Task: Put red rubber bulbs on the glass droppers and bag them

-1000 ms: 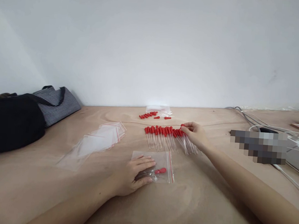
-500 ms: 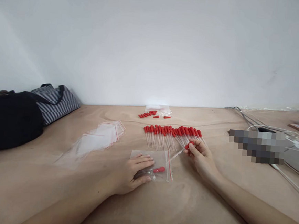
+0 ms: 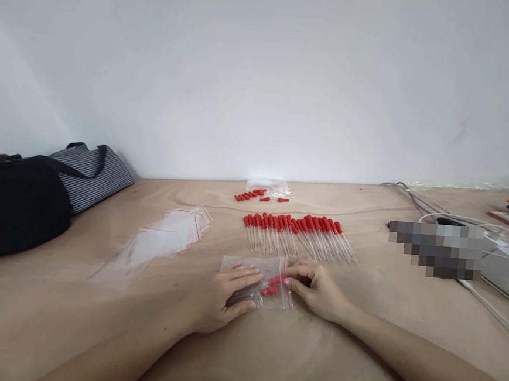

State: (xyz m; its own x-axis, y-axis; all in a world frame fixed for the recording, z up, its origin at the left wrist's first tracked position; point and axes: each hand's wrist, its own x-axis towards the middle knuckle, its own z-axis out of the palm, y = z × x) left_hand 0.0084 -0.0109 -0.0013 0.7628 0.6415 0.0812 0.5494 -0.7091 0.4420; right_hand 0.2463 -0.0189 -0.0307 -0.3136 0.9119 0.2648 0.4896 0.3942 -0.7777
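I've got both hands working over the counter [image 3: 294,358] here, and the left hand [image 3: 236,286] is spread out flat, palm down, its fingers and thumb lying on the bag [image 3: 270,266]. It's gripping nothing, just resting there across the bag's left part, with the red-striped mouth to its right, facing the other hand.

Over to the right hand [image 3: 317,289], and this one's closed to a pinch! Thumb and forefinger are together at the bag's mouth, on the end of the second dropper [image 3: 277,280]; its red bulb shows just left of my fingertips. Whether those fingertips sit inside the plastic or right at its edge, I can't tell from here. The other fingers are curled in behind the pinch.

Just beside it, on the near side, lies the first dropper [image 3: 269,290], bulb toward my right hand, stem running in under the fingers of my left, where I lose sight of its tip.

Beyond both hands, near but apart from them, there's the row of droppers [image 3: 308,230], bulbs pointing away from me, clear stems toward me. Farther out lie the small bulbs [image 3: 249,196]. And beyond my left hand, off to its left, the spare bags [image 3: 162,242] fan out, overlapping and flat.
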